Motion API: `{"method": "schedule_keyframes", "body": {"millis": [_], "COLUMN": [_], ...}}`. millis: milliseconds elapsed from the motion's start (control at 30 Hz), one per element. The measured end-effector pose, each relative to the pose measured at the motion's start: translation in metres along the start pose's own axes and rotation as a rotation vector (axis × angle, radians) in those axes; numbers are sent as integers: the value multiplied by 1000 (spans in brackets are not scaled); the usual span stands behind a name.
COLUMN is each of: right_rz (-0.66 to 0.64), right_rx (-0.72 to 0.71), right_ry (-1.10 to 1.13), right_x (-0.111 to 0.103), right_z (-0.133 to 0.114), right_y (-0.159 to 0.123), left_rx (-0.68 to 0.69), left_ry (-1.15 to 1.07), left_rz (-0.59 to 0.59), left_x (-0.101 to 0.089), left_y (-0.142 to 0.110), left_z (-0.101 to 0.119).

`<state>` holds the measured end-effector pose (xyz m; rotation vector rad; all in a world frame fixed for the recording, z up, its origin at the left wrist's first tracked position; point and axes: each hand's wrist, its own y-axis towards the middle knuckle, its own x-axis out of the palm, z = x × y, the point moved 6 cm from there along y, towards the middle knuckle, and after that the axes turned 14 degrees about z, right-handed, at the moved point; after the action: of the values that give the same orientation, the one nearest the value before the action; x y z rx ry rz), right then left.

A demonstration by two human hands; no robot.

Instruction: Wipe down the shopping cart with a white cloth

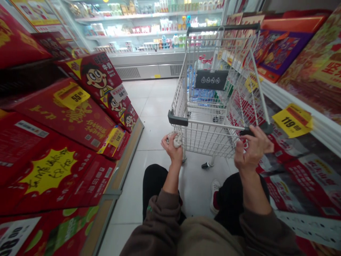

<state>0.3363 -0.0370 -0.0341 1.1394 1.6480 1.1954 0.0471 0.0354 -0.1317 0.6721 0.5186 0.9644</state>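
**Left hand (172, 151) closed in a firm grip on a crumpled white cloth wad (176, 139); right hand (253, 150) at a cart bar.**
The right hand's curled fingers (249, 137) sat at the black-capped end of the white wire shopping cart's (207, 140) near bar, their hold impossible to tell. Red cardboard gift boxes (53, 113) lined a shelf at 9 o'clock, a yellow 119 price tag (292, 121) hung at 3 o'clock, and a white refrigerated display case (149, 58) stood at 12 o'clock beyond pale floor tiles (149, 105).

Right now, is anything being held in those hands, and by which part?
The left hand clutches a crumpled white wad, perhaps cloth, in its fingers; the right hand holds the shopping cart's handle near its right end.
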Motion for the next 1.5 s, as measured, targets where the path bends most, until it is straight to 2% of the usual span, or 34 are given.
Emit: {"method": "schedule_keyframes", "body": {"millis": [67, 133, 200, 333, 400, 533, 600, 667, 767, 800, 867, 967, 1000, 1167, 1233, 1300, 1367, 1433, 1500], "right_rz": [-10, -36, -108, -316, -384, -468, -495, -493, -458, -451, -444, -431, -422, -375, -369, -376, -386, -391, -385], "right_rx": [3, -34, -101, -202, -213, -181, -168, -161, -152, -151, -151, -138, -129, -91, -89, -94, -99, -99, -97], "right_ry": [34, 51, 56, 100, 116, 112, 137, 171, 204, 215, 241, 275, 283, 301, 301, 301, 301, 295, 288], "right_x": [1, 7, 20, 58, 73, 89, 91, 90, 88, 88, 88, 87, 86, 80, 79, 77, 76, 75, 74], "right_z": [-7, -23, -47, -93, -103, -94, -88, -84, -82, -81, -81, -78, -77, -71, -69, -68, -67, -67, -66], "right_y": [5, 8, 8, 1, -1, 3, 7, 9, 11, 11, 12, 13, 14, 15, 16, 16, 16, 16, 16], "left_rx": [-119, -144, -77, 163, 120, -180, -202, -119, 72, 92, 1, -239, -258, -153, -267, -431, -519, -505, -425], "left_ry": [50, 47, -21, -124, -73, 54, 37, -22, -85, -89, -69, -29, -37, -162, -129, -68, -35, -53, -98], "left_rz": [95, 124, 92, -68, -43, 167, 202, 144, -46, -77, -25, 150, 160, 24, 21, 76, 137, 152, 110], "left_x": [-2, -4, -3, 8, 10, -1, -5, -2, 11, 15, 15, 3, 1, 9, 13, 12, 8, 6, 7], "left_y": [0, 1, 4, 3, 5, 11, 12, 9, -6, -11, -17, -18, -18, -20, -22, -23, -22, -22, -27], "left_z": [-12, -14, -2, 26, 18, -25, -31, -23, -6, -6, -17, -42, -45, -33, -44, -62, -73, -73, -62]}}
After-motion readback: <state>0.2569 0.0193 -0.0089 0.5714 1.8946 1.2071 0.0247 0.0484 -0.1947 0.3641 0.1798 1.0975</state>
